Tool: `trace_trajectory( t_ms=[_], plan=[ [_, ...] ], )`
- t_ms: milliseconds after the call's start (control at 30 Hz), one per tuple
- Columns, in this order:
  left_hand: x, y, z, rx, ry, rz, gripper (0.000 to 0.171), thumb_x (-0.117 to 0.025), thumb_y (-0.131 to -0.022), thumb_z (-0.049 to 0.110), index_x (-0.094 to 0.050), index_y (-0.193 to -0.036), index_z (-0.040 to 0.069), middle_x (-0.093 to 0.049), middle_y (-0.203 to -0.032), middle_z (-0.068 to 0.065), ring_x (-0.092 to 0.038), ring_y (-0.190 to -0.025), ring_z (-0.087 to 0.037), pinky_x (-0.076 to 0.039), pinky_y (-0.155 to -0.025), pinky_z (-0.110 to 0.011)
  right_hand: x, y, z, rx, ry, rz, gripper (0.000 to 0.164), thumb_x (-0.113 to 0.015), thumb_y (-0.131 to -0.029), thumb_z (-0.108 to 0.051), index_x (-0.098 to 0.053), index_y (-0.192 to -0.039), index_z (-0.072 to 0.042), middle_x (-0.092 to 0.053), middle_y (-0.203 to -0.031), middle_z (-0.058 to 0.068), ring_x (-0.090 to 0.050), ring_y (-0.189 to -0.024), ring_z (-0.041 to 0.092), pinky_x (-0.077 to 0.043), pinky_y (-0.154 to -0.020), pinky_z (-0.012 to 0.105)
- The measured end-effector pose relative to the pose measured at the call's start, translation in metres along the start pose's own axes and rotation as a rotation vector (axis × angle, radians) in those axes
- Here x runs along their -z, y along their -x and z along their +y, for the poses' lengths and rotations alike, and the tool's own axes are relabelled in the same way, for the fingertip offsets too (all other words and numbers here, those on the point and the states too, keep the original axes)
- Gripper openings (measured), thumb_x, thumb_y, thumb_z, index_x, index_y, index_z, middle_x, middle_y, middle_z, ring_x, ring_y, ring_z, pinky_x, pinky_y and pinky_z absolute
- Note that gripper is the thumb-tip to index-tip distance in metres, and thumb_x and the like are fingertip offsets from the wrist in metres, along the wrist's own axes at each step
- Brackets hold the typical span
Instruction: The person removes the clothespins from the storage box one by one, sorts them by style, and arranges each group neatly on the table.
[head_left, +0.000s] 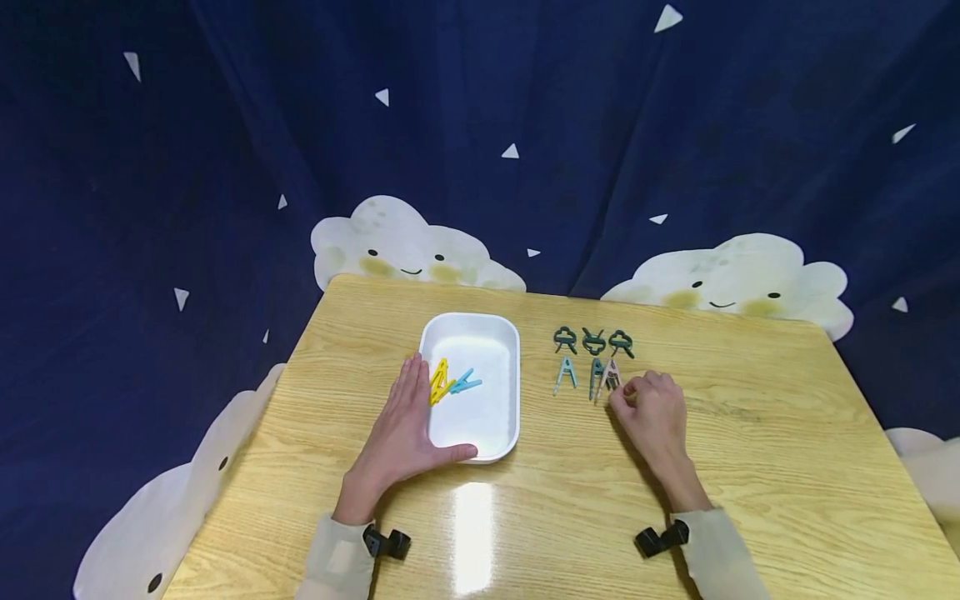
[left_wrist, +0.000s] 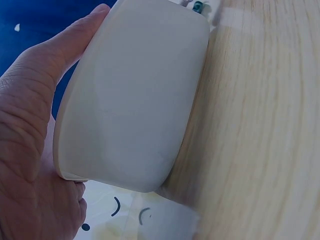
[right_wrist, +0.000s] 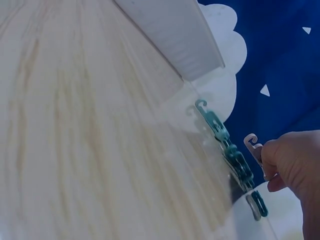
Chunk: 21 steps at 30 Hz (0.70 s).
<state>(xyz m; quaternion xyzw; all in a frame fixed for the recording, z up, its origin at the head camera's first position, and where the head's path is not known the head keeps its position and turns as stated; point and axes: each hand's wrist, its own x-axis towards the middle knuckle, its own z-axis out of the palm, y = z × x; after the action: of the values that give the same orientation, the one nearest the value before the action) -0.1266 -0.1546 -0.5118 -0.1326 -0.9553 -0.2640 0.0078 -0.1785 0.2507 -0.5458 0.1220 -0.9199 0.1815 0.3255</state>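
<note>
My right hand (head_left: 654,414) pinches a pale pink clothespin (right_wrist: 254,148), which in the right wrist view stands above the table apart from the others. Close by lie a light blue clothespin (head_left: 566,372) and a dark teal clothespin (head_left: 596,377); another dark clip is partly hidden behind the pink one. My left hand (head_left: 401,425) lies against a white tray (head_left: 513,392), fingers straight along its left side and thumb stretched along the near rim. Inside the tray are yellow clothespins (head_left: 438,382) and a blue clothespin (head_left: 466,382).
Behind the clothespins, dark green cloud-shaped clips (head_left: 594,342) lie in a row. The wooden table (head_left: 750,467) reaches back to a dark blue curtain (head_left: 450,125) printed with clouds and triangles. A black camera sits on each wrist.
</note>
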Motion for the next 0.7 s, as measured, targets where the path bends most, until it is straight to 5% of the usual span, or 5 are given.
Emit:
trace_trajectory(
  t_ms=[700],
  plan=[
    [0.000,0.000,0.000,-0.004,-0.005,-0.001,0.154,-0.063,-0.064,0.098,-0.001,-0.166,0.000,0.008,-0.176,-0.011,0.008,-0.162,-0.022,-0.010,-0.132,-0.043,0.004,0.006,0.026,-0.038,0.053,0.006,0.018,-0.070,-0.080,-0.003,-0.069,-0.064,0.003,-0.057,-0.059,0.012,-0.049,-0.054,0.033,-0.043,-0.055,0.049]
  ],
)
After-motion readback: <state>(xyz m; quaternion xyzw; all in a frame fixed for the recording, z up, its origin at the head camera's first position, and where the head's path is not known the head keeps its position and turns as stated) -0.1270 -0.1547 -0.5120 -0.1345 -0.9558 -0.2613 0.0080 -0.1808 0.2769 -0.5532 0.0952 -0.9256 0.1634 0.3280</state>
